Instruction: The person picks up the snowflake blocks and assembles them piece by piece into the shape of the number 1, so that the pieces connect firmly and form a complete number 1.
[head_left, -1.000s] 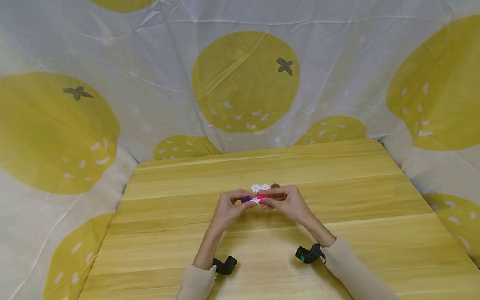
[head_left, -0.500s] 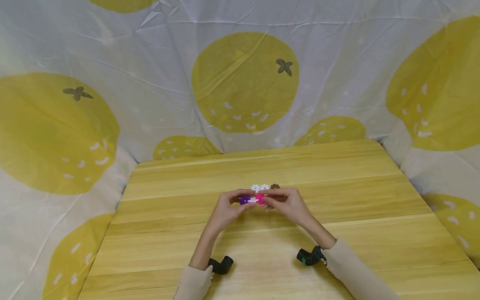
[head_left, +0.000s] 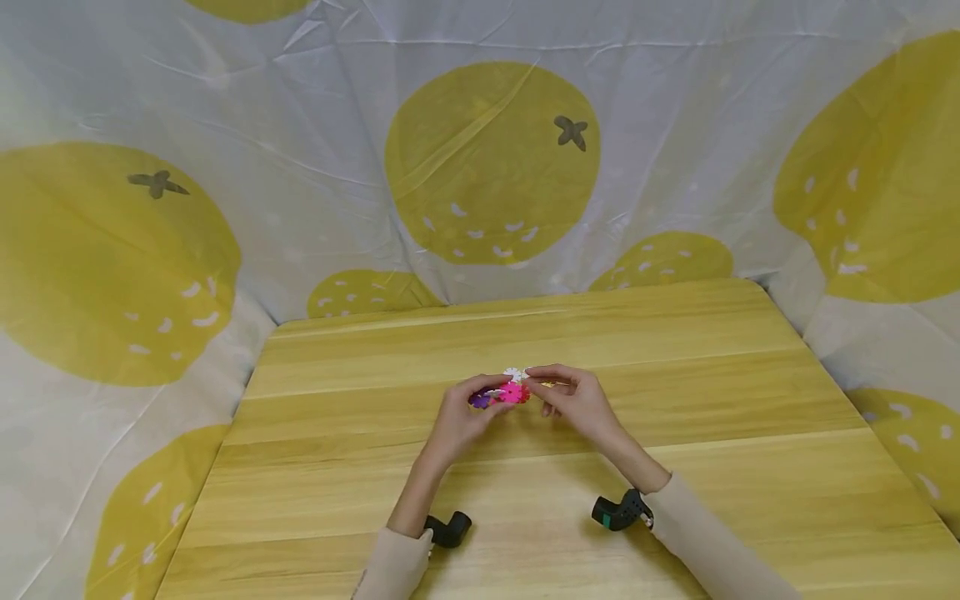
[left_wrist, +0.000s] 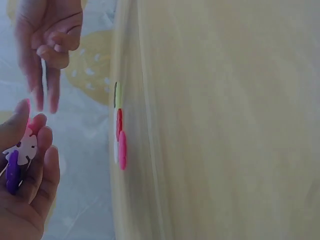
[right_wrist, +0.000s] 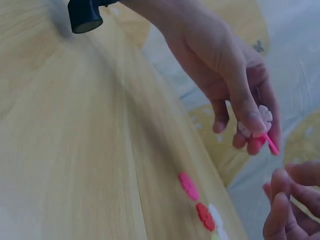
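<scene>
My left hand (head_left: 459,417) pinches a small chain of joined plastic snowflake discs over the table. In the left wrist view the chain has a purple disc (left_wrist: 13,172), a white disc (left_wrist: 23,149) and a pink disc (left_wrist: 31,127). The pink one, broad in the head view, faces the right hand. Beside it is my right hand (head_left: 573,396), its fingertips apart from the chain. No piece shows between its fingers in the left wrist view, where two of them stretch out and the others bend. Fingers hide part of the chain.
On the wooden table (head_left: 360,358) lie loose discs: pink (right_wrist: 188,186), red (right_wrist: 205,216), white (right_wrist: 216,215) and yellow (left_wrist: 118,95). In the head view the hands partly cover them. A patterned cloth (head_left: 480,167) hangs behind the table.
The right hand, which held the pink disc from the right, has let go and shifted slightly up and away. The left hand keeps the chain, whose pink disc now shows more fully.
</scene>
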